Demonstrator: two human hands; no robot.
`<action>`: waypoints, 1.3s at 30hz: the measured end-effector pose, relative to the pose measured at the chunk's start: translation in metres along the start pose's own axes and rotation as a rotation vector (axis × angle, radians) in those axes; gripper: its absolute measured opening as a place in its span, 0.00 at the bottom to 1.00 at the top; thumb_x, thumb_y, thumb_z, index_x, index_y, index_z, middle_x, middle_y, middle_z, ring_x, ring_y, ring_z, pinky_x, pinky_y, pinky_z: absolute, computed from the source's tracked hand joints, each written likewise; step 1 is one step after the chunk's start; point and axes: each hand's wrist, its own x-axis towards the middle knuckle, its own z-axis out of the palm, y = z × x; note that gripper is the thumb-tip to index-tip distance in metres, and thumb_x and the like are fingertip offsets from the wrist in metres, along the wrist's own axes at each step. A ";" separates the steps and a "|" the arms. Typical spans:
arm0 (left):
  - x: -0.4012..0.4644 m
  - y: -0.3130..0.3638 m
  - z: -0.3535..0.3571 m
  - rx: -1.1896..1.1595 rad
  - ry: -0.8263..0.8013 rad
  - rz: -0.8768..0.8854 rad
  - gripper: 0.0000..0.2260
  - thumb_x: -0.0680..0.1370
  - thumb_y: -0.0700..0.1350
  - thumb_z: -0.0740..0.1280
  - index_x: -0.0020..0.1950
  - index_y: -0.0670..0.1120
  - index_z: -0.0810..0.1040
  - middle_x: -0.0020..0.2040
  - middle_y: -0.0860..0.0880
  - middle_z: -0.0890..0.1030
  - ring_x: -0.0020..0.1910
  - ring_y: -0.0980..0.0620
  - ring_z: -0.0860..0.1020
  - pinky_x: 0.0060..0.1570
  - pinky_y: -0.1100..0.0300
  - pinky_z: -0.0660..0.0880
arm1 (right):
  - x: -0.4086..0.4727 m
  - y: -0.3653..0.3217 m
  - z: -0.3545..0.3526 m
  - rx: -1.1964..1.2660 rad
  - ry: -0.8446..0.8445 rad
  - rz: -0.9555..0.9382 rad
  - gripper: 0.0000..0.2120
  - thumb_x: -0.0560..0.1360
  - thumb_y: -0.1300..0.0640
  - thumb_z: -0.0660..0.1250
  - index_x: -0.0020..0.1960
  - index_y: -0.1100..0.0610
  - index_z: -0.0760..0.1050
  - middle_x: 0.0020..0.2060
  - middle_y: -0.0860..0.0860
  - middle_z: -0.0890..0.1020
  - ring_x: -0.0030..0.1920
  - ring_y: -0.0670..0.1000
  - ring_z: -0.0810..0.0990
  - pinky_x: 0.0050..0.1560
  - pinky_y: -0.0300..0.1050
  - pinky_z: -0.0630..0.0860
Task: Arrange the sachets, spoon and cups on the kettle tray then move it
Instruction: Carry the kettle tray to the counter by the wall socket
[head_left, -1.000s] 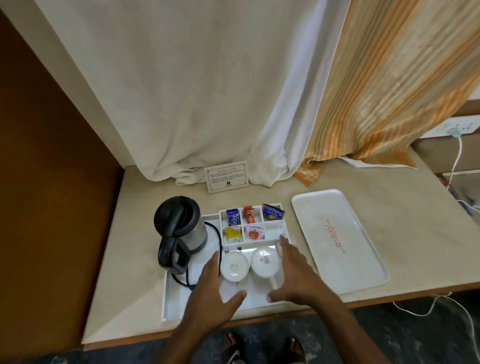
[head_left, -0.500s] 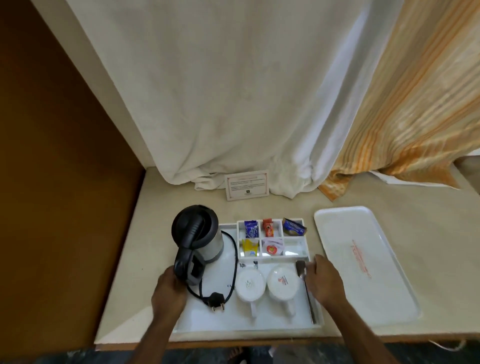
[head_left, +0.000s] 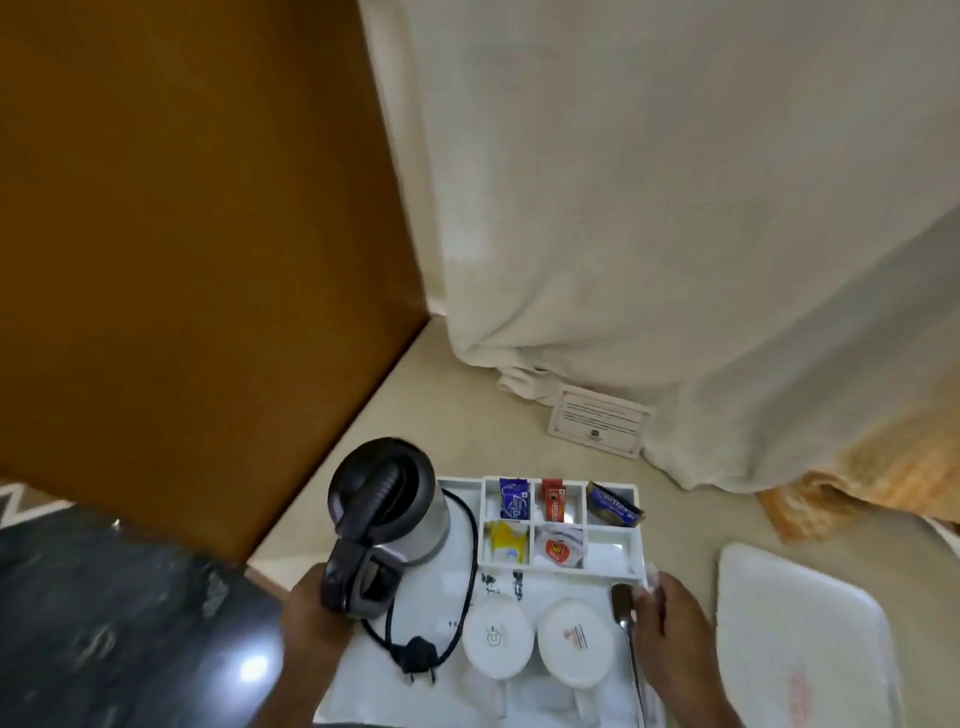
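White plastic kettle tray (head_left: 452, 670) sits at the counter's front edge, gripped on both sides: left hand (head_left: 311, 623) closed on left rim beside black-lidded steel kettle (head_left: 387, 504), right hand (head_left: 670, 618) closed on right rim, touching the metal spoon (head_left: 626, 618).

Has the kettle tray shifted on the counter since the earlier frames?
Yes. The kettle tray now overhangs the counter's left end, farther from the plain white tray.

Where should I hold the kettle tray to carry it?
Hold the kettle tray by its two short side rims, one hand from each side, as the left hand and right hand sit now. The kettle weighs its left end, so keep it level.
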 end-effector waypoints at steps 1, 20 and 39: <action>-0.001 -0.010 -0.009 -0.006 0.047 -0.021 0.17 0.74 0.27 0.66 0.37 0.50 0.75 0.37 0.42 0.79 0.42 0.39 0.77 0.46 0.49 0.73 | 0.004 -0.007 0.003 0.001 -0.021 -0.035 0.09 0.78 0.59 0.63 0.54 0.62 0.77 0.47 0.59 0.82 0.50 0.60 0.79 0.48 0.47 0.71; -0.097 -0.209 -0.250 -0.209 0.564 -0.395 0.12 0.73 0.35 0.62 0.29 0.43 0.71 0.26 0.46 0.73 0.26 0.48 0.66 0.28 0.55 0.63 | -0.138 -0.177 0.183 -0.068 -0.403 -0.623 0.07 0.78 0.57 0.63 0.42 0.52 0.76 0.32 0.43 0.78 0.35 0.48 0.77 0.33 0.38 0.68; 0.006 -0.369 -0.461 -0.229 0.869 -0.564 0.14 0.75 0.39 0.64 0.29 0.41 0.70 0.26 0.44 0.73 0.26 0.46 0.69 0.26 0.57 0.64 | -0.250 -0.396 0.448 -0.145 -0.708 -0.859 0.08 0.79 0.48 0.61 0.44 0.49 0.76 0.35 0.46 0.80 0.34 0.47 0.79 0.28 0.39 0.70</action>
